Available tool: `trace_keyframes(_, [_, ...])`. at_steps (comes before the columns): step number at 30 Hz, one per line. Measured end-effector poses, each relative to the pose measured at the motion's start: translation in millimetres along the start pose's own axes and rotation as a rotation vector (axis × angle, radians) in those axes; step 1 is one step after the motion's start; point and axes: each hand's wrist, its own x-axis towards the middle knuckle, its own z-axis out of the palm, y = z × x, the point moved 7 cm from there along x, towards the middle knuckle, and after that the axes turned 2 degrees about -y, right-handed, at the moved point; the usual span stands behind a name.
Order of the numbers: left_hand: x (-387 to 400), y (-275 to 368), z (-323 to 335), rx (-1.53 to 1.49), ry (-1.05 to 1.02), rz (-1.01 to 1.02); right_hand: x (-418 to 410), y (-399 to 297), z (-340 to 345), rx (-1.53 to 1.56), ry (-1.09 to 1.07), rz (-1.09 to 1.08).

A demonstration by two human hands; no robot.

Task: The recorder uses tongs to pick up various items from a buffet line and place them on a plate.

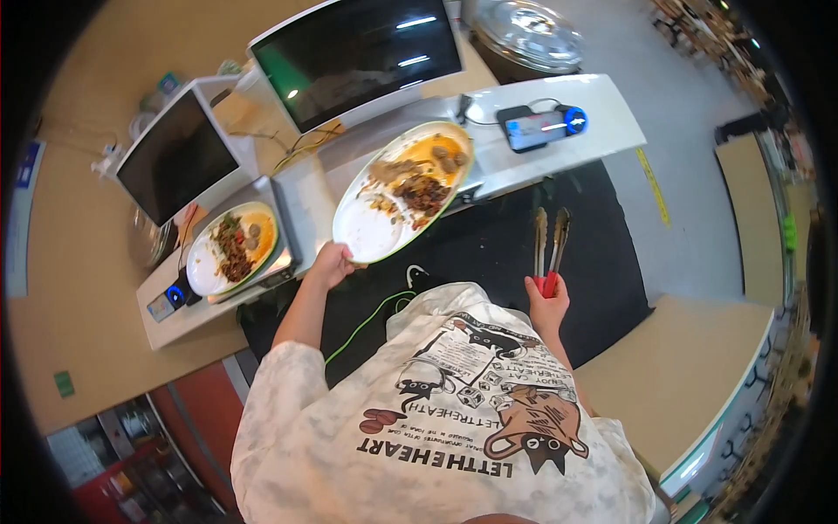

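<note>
My left hand [334, 265] grips the near rim of a large oval white plate [363, 226] with a green edge. Minced brown food, meatballs and orange sauce lie towards the plate's far end, while its near end is mostly bare. The plate is over the white and metal counter unit [308, 219]; whether it rests there, I cannot tell. In my right hand [550, 304] are metal food tongs [548, 252], held by their red handles. Their tips point away from me and stand apart, with nothing between them.
A second plate of food [206, 262] sits on the unit at left. Two dark monitors [360, 59] [180, 157] stand behind. Small lit terminals [537, 130] [163, 306] flank the plates. A glass-lidded pot [527, 33] is at the back. A green cable [366, 321] hangs near my shirt.
</note>
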Motion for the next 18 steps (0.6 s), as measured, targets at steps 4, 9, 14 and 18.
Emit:
trace_keyframes(4, [-14, -58, 13, -0.071, -0.03, -0.004, -11, 28, -42, 0.054, 0.052, 0.009])
trace_keyframes(9, [-28, -121, 87, -0.196, -0.053, 0.147, -32, 112, -94, 0.135, 0.174, 0.06])
trace_keyframes(14, [-48, -153, 166, -0.197, -0.084, 0.159, -74, 147, -168, 0.149, 0.27, 0.111])
trace_keyframes(18, [19, -170, 211, -0.135, -0.138, 0.195, -97, 211, -194, 0.144, 0.455, 0.168])
